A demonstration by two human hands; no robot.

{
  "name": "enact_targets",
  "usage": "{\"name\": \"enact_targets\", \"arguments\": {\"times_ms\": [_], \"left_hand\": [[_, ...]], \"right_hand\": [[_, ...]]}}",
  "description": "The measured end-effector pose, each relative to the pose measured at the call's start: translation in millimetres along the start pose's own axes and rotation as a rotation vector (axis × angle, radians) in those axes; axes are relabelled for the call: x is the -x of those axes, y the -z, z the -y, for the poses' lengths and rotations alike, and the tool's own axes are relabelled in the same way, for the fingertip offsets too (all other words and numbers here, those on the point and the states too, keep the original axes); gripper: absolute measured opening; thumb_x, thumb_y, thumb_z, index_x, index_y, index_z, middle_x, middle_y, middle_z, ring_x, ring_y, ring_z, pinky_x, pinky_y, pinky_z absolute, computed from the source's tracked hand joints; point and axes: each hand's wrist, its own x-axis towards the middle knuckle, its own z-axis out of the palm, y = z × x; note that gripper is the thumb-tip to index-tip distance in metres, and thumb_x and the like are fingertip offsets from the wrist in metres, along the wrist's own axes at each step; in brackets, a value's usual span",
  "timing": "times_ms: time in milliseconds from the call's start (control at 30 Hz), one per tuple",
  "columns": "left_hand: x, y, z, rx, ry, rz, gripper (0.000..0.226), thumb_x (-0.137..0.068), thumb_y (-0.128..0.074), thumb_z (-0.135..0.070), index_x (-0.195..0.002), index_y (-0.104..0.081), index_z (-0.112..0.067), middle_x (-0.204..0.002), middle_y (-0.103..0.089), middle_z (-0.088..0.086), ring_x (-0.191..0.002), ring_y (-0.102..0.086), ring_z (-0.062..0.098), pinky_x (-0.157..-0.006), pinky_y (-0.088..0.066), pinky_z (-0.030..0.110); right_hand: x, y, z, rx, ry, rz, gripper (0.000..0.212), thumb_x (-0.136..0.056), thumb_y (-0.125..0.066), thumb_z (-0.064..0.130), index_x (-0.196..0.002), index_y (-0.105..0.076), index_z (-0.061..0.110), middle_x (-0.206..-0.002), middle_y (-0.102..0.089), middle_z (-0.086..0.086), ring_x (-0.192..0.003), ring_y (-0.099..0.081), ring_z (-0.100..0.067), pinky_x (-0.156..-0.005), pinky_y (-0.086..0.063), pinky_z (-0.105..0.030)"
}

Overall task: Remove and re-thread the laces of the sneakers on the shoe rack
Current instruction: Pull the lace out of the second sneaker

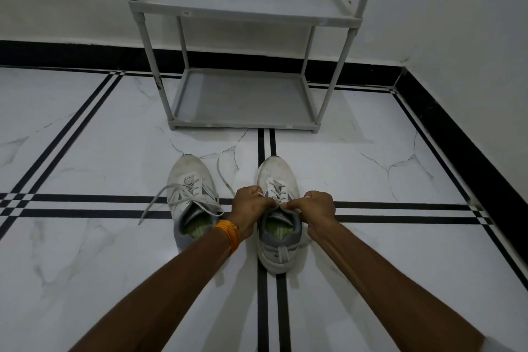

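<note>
Two white sneakers stand side by side on the tiled floor, toes pointing away from me. The left sneaker (pixel 191 197) has its lace (pixel 160 199) untied, with loose ends trailing to the left and toward the right. My left hand (pixel 248 206) and my right hand (pixel 315 207) meet over the tongue of the right sneaker (pixel 278 240). Both hands pinch that shoe's lace (pixel 276 190) near the top eyelets. The held ends are mostly hidden by my fingers.
A grey two-shelf shoe rack (pixel 243 100) stands against the wall beyond the shoes, with nothing on its shelves. A black skirting runs along the wall at the back and right. The white floor carries black stripe lines.
</note>
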Motion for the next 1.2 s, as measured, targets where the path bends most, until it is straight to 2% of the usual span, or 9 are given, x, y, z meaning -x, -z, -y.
{"name": "enact_targets", "arguments": {"times_ms": [233,333,400,500,600,800,900,1067,1200], "left_hand": [[6.9,10.1,-2.0,-0.121,-0.04,0.009,0.046,-0.069,-0.084,-0.014,-0.054,-0.041,-0.016,-0.053,-0.044,0.001,-0.05,-0.043,0.014,-0.039,-0.041,0.015],[8.2,28.5,-12.3,-0.36,-0.164,0.026,0.045,-0.069,-0.083,-0.041,-0.057,-0.048,-0.015,-0.058,-0.053,0.003,-0.056,-0.053,0.018,-0.058,-0.055,0.03],[8.4,43.0,-31.5,-0.588,-0.268,-0.006,0.045,-0.075,-0.074,-0.049,-0.059,-0.051,-0.014,-0.058,-0.054,0.005,-0.055,-0.052,0.018,-0.059,-0.048,0.032],[9.1,60.3,-78.2,-0.775,-0.385,-0.042,0.047,-0.08,-0.071,-0.045,-0.054,-0.047,-0.014,-0.052,-0.046,0.003,-0.05,-0.043,0.017,-0.055,-0.035,0.027],[15.8,60.2,-117.8,-0.777,-0.513,-0.013,0.045,-0.081,-0.071,-0.039,-0.054,-0.046,-0.013,-0.053,-0.042,0.002,-0.053,-0.041,0.018,-0.055,-0.033,0.028],[33.9,31.8,-123.9,-0.798,-0.841,0.263,0.032,-0.087,-0.067,-0.037,-0.076,-0.064,-0.007,-0.081,-0.065,0.009,-0.073,-0.059,0.022,-0.063,-0.045,0.031],[31.8,22.5,-120.3,-1.031,-1.064,0.325,0.028,-0.088,-0.063,-0.04,-0.088,-0.064,-0.013,-0.09,-0.066,0.001,-0.072,-0.057,0.015,-0.061,-0.044,0.026],[22.9,18.1,-137.6,-1.347,-1.393,0.249,0.023,-0.089,-0.062,-0.035,-0.09,-0.062,-0.012,-0.097,-0.068,0.004,-0.069,-0.064,0.022,-0.056,-0.05,0.032],[18.6,22.2,-160.3,-1.516,-1.232,0.0,0.028,-0.093,-0.054,-0.037,-0.091,-0.068,-0.012,-0.085,-0.069,0.005,-0.067,-0.061,0.023,-0.057,-0.041,0.028]], "right_hand": [[-0.8,7.1,-7.6,0.152,0.125,-0.032,0.058,-0.05,-0.094,0.032,-0.045,-0.039,0.017,-0.047,-0.041,0.002,-0.046,-0.037,-0.012,-0.046,-0.03,-0.025],[-2.4,23.7,3.4,0.247,0.216,0.06,0.05,-0.065,-0.087,0.031,-0.048,-0.044,0.015,-0.048,-0.043,0.002,-0.046,-0.04,-0.011,-0.043,-0.035,-0.021],[-3.4,38.0,21.7,0.405,0.248,0.182,0.041,-0.076,-0.079,0.034,-0.053,-0.052,0.013,-0.053,-0.051,-0.001,-0.049,-0.047,-0.014,-0.048,-0.041,-0.024],[3.5,56.5,61.5,0.734,0.199,0.377,0.041,-0.083,-0.071,0.043,-0.066,-0.059,0.007,-0.059,-0.057,-0.003,-0.045,-0.05,-0.015,-0.044,-0.042,-0.022],[10.8,64.7,100.2,0.891,0.308,0.322,0.036,-0.086,-0.069,0.039,-0.068,-0.059,0.01,-0.069,-0.064,-0.005,-0.053,-0.057,-0.014,-0.045,-0.046,-0.022],[22.1,61.4,143.0,0.645,0.482,0.398,0.031,-0.094,-0.059,0.03,-0.07,-0.058,0.01,-0.065,-0.056,-0.005,-0.056,-0.052,-0.015,-0.051,-0.046,-0.023],[26.1,58.4,155.0,0.639,0.671,0.324,0.03,-0.092,-0.063,0.029,-0.07,-0.057,0.009,-0.069,-0.057,-0.008,-0.064,-0.058,-0.018,-0.052,-0.048,-0.023],[29.5,58.4,181.2,0.652,0.82,0.27,0.033,-0.09,-0.066,0.029,-0.063,-0.052,0.014,-0.061,-0.053,-0.003,-0.054,-0.054,-0.013,-0.051,-0.047,-0.021],[30.8,59.1,184.8,0.52,0.948,0.199,0.03,-0.089,-0.067,0.029,-0.069,-0.054,0.011,-0.065,-0.055,-0.003,-0.057,-0.055,-0.014,-0.056,-0.05,-0.025]]}}
